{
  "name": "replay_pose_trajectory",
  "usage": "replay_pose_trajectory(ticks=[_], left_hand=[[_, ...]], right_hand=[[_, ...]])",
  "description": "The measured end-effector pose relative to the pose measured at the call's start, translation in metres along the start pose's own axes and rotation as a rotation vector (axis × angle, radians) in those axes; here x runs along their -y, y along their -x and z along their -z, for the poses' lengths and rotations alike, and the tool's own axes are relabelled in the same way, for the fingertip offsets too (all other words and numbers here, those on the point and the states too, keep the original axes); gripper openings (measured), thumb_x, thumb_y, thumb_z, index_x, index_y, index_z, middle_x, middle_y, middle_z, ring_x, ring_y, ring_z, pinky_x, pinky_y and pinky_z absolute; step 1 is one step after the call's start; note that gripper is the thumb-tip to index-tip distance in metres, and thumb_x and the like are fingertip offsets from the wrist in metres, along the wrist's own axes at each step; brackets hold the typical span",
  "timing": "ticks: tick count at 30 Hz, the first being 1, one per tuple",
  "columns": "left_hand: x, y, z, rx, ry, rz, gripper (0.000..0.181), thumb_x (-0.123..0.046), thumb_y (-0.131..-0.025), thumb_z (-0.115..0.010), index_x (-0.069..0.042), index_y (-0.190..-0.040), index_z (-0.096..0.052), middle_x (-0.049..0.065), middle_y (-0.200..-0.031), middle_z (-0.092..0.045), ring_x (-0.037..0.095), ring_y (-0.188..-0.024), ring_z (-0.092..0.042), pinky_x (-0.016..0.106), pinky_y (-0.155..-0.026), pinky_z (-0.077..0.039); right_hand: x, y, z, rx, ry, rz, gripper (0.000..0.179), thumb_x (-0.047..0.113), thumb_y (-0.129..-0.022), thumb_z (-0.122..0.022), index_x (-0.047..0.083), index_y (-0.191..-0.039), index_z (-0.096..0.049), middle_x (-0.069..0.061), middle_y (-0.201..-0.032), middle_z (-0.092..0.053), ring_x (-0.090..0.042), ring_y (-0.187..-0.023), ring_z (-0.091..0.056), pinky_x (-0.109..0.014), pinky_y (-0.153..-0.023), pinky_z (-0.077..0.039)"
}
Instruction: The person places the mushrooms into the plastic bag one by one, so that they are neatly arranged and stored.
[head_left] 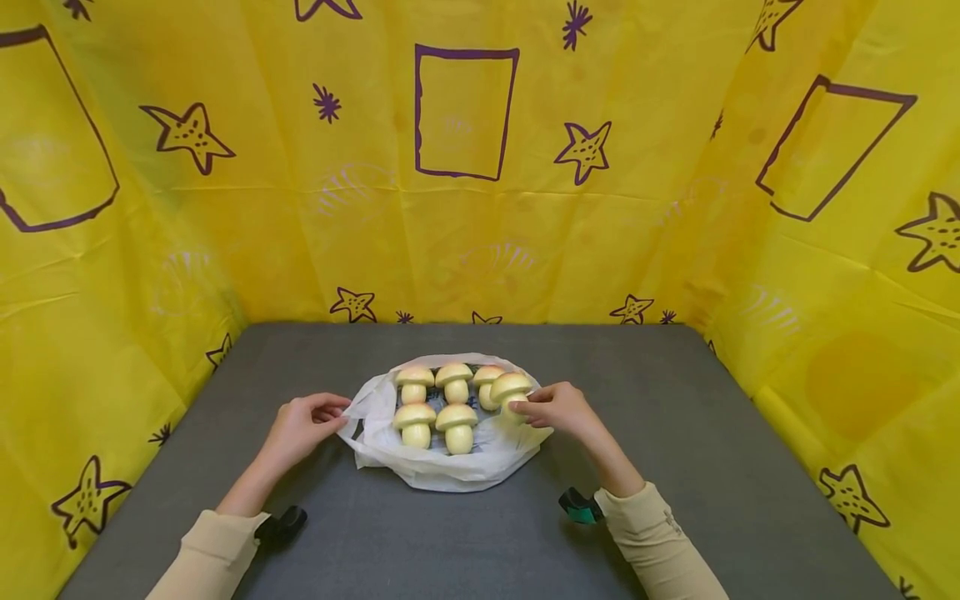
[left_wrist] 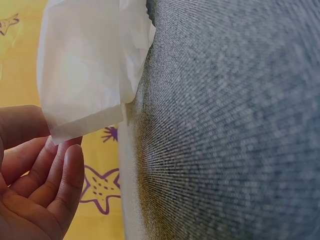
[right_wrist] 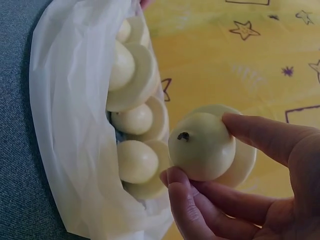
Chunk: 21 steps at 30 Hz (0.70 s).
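Note:
A white plastic bag [head_left: 465, 473] lies spread open on the dark grey table, with several cream mushrooms [head_left: 415, 415] with pale orange-tinted caps standing in two rows within it. My left hand [head_left: 300, 423] pinches the bag's left edge, where a handle loop shows; in the left wrist view, the thin white plastic [left_wrist: 82, 75] rises from between the fingers. At the bag's right side, my right hand [head_left: 564, 408] holds one mushroom [head_left: 510, 383] by its stem between thumb and fingers. Up close in the right wrist view, that mushroom [right_wrist: 202, 147] shows a small dark mark on its stem base.
The grey table [head_left: 480, 550] stretches around the bag on all sides. Yellow cloth [head_left: 480, 225] with purple stars and outlined shapes hangs behind and along both sides. A dark camera mount [head_left: 283, 525] sits at the left wrist, another [head_left: 580, 507] at the right.

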<state>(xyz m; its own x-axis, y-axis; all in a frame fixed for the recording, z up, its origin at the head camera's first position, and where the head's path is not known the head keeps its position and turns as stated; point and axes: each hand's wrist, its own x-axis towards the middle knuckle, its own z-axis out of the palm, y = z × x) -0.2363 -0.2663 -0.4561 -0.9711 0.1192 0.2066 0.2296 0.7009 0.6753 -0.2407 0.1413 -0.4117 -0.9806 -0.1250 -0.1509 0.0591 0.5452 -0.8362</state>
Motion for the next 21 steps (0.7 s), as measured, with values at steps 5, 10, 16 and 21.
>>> replay_pose_trajectory(ticks=[5,10,16,21], left_hand=[[-0.001,0.0,-0.001,-0.007,0.007,-0.014,0.022,-0.014,-0.081,-0.074,-0.007,-0.102,-0.071,0.005,-0.084,-0.069,0.008,-0.07,-0.06,0.019,-0.061,-0.049],[-0.001,-0.001,-0.001,-0.01,0.004,-0.02,0.022,-0.014,-0.082,-0.074,-0.006,-0.102,-0.071,0.005,-0.084,-0.069,0.007,-0.07,-0.06,0.019,-0.061,-0.049],[-0.003,0.0,0.001,-0.007,0.004,-0.009,0.022,-0.015,-0.082,-0.074,-0.007,-0.103,-0.071,0.005,-0.085,-0.07,0.01,-0.071,-0.061,0.02,-0.061,-0.049],[-0.001,0.001,0.0,-0.008,0.0,-0.016,0.022,-0.014,-0.081,-0.073,-0.007,-0.102,-0.071,0.005,-0.083,-0.069,0.008,-0.07,-0.06,0.02,-0.06,-0.049]], right_hand=[[0.001,0.0,-0.004,0.004,-0.018,-0.013,0.046,0.035,-0.079,-0.076,-0.004,-0.103,-0.071,-0.016,-0.094,-0.071,-0.025,-0.076,-0.071,-0.038,-0.072,-0.057],[0.001,0.0,-0.008,0.016,-0.005,-0.03,0.042,0.036,-0.078,-0.077,-0.002,-0.096,-0.073,-0.011,-0.083,-0.072,-0.025,-0.072,-0.071,-0.036,-0.07,-0.057],[-0.001,0.001,-0.013,0.026,0.016,-0.031,0.039,0.038,-0.076,-0.077,0.001,-0.087,-0.075,-0.009,-0.074,-0.072,-0.023,-0.068,-0.071,-0.034,-0.066,-0.057],[-0.006,0.0,-0.019,0.036,0.031,-0.029,0.037,0.039,-0.075,-0.078,0.002,-0.078,-0.075,-0.009,-0.069,-0.071,-0.021,-0.063,-0.071,-0.033,-0.063,-0.056]])
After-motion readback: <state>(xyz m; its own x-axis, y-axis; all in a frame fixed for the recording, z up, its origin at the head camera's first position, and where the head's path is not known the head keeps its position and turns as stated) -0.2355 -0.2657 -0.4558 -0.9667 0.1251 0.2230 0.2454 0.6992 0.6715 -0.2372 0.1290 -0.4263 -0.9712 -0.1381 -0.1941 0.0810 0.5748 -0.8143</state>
